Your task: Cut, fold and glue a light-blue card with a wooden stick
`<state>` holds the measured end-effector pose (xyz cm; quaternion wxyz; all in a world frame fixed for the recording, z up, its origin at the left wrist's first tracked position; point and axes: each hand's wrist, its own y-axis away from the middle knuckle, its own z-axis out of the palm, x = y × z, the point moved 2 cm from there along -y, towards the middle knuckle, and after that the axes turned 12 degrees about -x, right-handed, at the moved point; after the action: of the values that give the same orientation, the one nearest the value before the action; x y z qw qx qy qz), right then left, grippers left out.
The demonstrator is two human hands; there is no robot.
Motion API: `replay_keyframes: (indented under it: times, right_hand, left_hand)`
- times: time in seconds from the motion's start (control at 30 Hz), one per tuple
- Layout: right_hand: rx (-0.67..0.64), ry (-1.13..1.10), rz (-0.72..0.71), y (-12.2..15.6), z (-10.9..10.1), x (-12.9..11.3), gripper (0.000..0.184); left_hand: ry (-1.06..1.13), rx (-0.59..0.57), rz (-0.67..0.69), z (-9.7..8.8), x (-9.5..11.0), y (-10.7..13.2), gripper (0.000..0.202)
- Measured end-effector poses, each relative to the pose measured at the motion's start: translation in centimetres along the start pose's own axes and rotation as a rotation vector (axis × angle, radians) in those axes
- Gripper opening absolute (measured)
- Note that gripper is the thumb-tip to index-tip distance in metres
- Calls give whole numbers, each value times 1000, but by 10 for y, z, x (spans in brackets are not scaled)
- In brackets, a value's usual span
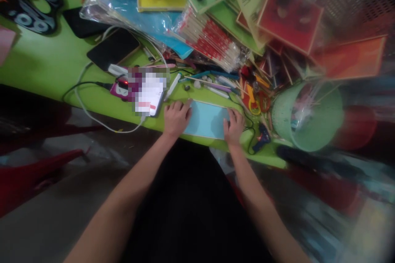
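A light blue rectangular board [204,120] with thin wooden strips along its edges lies at the front of the green table. My left hand [177,118] grips its left edge, fingers bent over the side. On the opposite side, my right hand [234,125] has its fingers curled at the right edge. Beside my left hand is a lit phone [151,94], partly pixelated, with a white cable plugged in. To the right of my right hand lies a dark blue glue gun [261,137].
Pens, sticks and yellow-handled scissors [253,100] litter the table behind the board. A bag of wooden sticks [210,41] and coloured panels pile up farther back. At right stands a green basket [282,117]. A purple power socket [120,89] with cables sits at left.
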<state>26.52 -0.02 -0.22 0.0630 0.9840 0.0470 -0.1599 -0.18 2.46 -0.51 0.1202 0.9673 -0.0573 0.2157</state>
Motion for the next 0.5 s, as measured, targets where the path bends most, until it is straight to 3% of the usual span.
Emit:
replay_keyframes:
  times: [0.5]
  right_hand:
    - [68,-12,21,1,-2,-1,59]
  left_hand:
    - [25,34,13,2,-3,1,46]
